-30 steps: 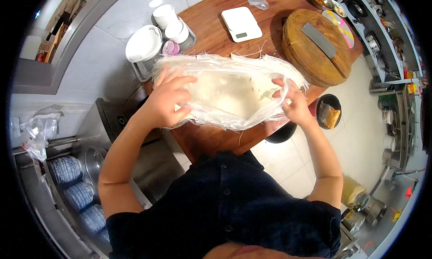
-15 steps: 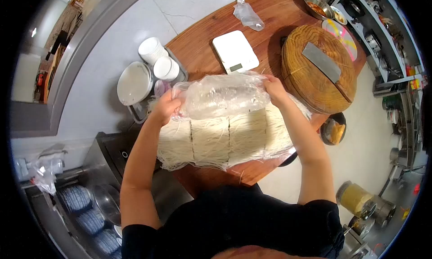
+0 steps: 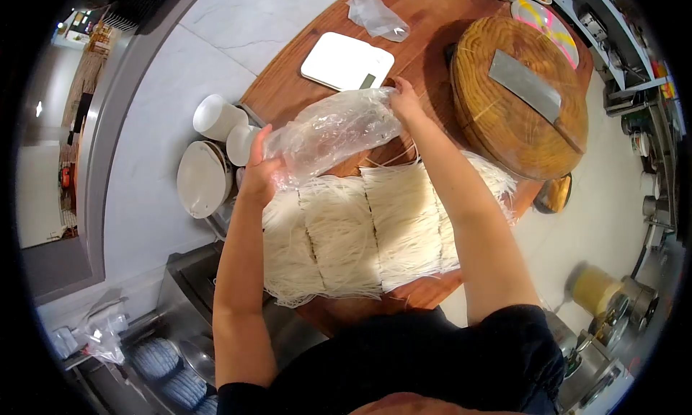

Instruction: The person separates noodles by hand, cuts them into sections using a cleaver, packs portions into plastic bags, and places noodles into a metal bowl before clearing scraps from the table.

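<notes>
Reaching with both bare arms (image 3: 241, 292) over a wooden table (image 3: 440, 11). Working above pale, stringy noodles (image 3: 404, 227) lying on it in bundles, set side by side along the near part. Facing, at right, a round chopping block (image 3: 497, 123) standing beyond the noodles. Holding a crumpled, clear plastic bag (image 3: 335, 130) slantwise over the table, by the noodles' far edge. Working near a white kitchen scale (image 3: 342, 58), lying on the table just past the bag. Facing, too, a broad-bladed cleaver (image 3: 525, 87) resting flat on the chopping block. Grasping the bag's left end in the left hand (image 3: 261, 177), and gripping its right end in the right hand (image 3: 407, 103).
</notes>
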A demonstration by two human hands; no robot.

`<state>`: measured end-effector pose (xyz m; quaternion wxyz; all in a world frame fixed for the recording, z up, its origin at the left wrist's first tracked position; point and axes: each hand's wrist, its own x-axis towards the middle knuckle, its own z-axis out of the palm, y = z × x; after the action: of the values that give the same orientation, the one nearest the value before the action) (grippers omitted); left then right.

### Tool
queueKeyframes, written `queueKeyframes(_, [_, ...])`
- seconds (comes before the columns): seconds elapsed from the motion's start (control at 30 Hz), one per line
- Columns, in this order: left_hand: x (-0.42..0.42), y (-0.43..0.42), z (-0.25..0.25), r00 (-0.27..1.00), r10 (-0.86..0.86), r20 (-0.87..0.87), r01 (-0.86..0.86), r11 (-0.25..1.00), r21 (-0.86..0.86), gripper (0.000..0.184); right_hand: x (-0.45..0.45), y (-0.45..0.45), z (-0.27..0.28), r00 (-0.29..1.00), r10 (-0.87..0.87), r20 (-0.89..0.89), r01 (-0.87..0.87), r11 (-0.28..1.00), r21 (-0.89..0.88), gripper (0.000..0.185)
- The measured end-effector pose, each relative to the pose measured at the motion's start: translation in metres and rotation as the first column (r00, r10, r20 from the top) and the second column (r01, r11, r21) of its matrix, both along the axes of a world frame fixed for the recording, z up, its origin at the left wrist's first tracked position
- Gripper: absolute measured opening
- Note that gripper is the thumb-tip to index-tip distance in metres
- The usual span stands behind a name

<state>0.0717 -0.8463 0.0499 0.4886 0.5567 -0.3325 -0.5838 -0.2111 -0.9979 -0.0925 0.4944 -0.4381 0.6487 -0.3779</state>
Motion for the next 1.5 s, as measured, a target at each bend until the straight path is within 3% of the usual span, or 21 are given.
queueKeyframes(0.07, [0.032,0.001,-0.027,0.973,-0.109,-0.204,0.116,0.993,0.024,0.058,-0.003,-0.004,-0.005,0.987,-0.049,0.153,0.050,0.999,-0.002,0.049])
queueKeyframes(0.1, [0.043,0.001,-0.038,0.939,-0.158,-0.306,0.174,0.984,0.025,0.056,-0.006,0.012,0.045,0.972,-0.083,0.220,0.050,0.987,0.152,0.043])
queueKeyframes(0.2, [0.040,0.003,-0.021,0.866,-0.304,-0.397,0.338,0.941,0.017,0.038,-0.030,0.018,0.036,0.998,0.063,-0.011,-0.062,0.996,0.067,0.034])
queueKeyframes(0.23, [0.029,-0.001,-0.008,0.889,-0.441,-0.126,0.455,0.881,0.127,0.035,-0.038,0.019,0.038,0.992,0.064,0.109,-0.078,0.989,0.128,0.032])
queueKeyframes(0.3, [0.006,-0.012,0.012,0.643,-0.673,0.366,0.532,0.736,0.418,0.028,-0.053,0.019,0.046,0.938,0.046,0.343,-0.135,0.962,0.238,0.028])
queueKeyframes(0.4, [0.020,-0.019,-0.044,0.577,-0.428,0.695,0.392,0.892,0.224,0.029,-0.070,0.042,0.088,0.658,0.310,0.686,-0.468,0.882,0.051,0.025])
queueKeyframes(0.43, [0.034,-0.028,-0.070,0.621,-0.360,0.697,0.349,0.922,0.165,0.037,-0.068,0.048,0.098,0.682,0.469,0.561,-0.580,0.814,0.024,0.025])
queueKeyframes(0.5, [0.029,-0.039,-0.073,0.505,-0.211,0.837,0.291,0.954,0.065,0.046,-0.062,0.065,0.130,0.591,0.793,0.149,-0.792,0.605,-0.075,0.018])
queueKeyframes(0.53, [0.019,-0.040,-0.070,0.438,-0.139,0.888,0.274,0.961,0.015,0.051,-0.055,0.070,0.128,0.583,0.795,-0.168,-0.806,0.592,-0.001,0.017])
queueKeyframes(0.6, [-0.006,-0.029,-0.048,0.357,-0.225,0.907,0.326,0.940,0.105,0.053,-0.047,0.076,0.123,0.343,0.605,-0.719,-0.770,0.619,0.154,0.017])
queueKeyframes(0.63, [-0.019,-0.027,-0.039,0.314,-0.262,0.913,0.350,0.926,0.145,0.055,-0.042,0.065,0.125,0.397,0.634,-0.664,-0.650,0.705,0.284,0.023])
queueKeyframes(0.73, [-0.038,-0.034,-0.039,0.012,-0.537,0.843,0.253,0.818,0.517,0.049,-0.061,0.050,0.073,0.427,0.445,-0.787,-0.493,0.844,0.209,0.026])
queueKeyframes(0.77, [-0.042,-0.034,-0.044,-0.021,-0.507,0.861,0.253,0.831,0.496,0.041,-0.065,0.049,0.049,0.384,0.406,-0.829,-0.506,0.844,0.179,0.029])
queueKeyframes(0.97, [-0.057,-0.032,-0.052,0.020,-0.337,0.941,0.264,0.910,0.320,0.037,-0.078,0.053,0.062,0.526,0.503,-0.686,-0.600,0.791,0.120,0.032])
queueKeyframes(1.07, [-0.065,-0.031,-0.041,0.026,-0.339,0.940,0.273,0.907,0.320,0.039,-0.091,0.066,0.083,0.705,0.434,-0.561,-0.602,0.784,-0.150,0.032])
queueKeyframes(1.13, [-0.066,-0.032,-0.041,0.020,-0.368,0.930,0.288,0.893,0.347,0.041,-0.087,0.078,0.111,0.708,0.198,-0.678,-0.525,0.790,-0.318,0.027])
queueKeyframes(1.2, [-0.067,-0.032,-0.044,0.017,-0.379,0.925,0.292,0.887,0.358,0.043,-0.081,0.084,0.126,0.632,-0.124,-0.765,-0.516,0.669,-0.535,0.025])
queueKeyframes(1.27, [-0.068,-0.033,-0.046,0.015,-0.369,0.929,0.287,0.892,0.350,0.043,-0.069,0.089,0.115,0.681,0.067,-0.730,-0.598,0.627,-0.500,0.021])
queueKeyframes(1.33, [-0.070,-0.032,-0.047,0.004,-0.357,0.934,0.278,0.898,0.342,0.042,-0.049,0.090,0.105,0.680,0.372,-0.632,-0.661,0.683,-0.310,0.018])
queueKeyframes(1.43, [-0.071,-0.034,-0.046,-0.017,-0.379,0.925,0.264,0.891,0.369,0.044,-0.032,0.080,0.069,0.660,0.444,-0.606,-0.623,0.775,-0.109,0.019])
queueKeyframes(1.5, [-0.069,-0.032,-0.046,-0.026,-0.401,0.916,0.252,0.884,0.394,0.046,-0.026,0.075,0.053,0.577,0.389,-0.718,-0.588,0.808,-0.035,0.023])
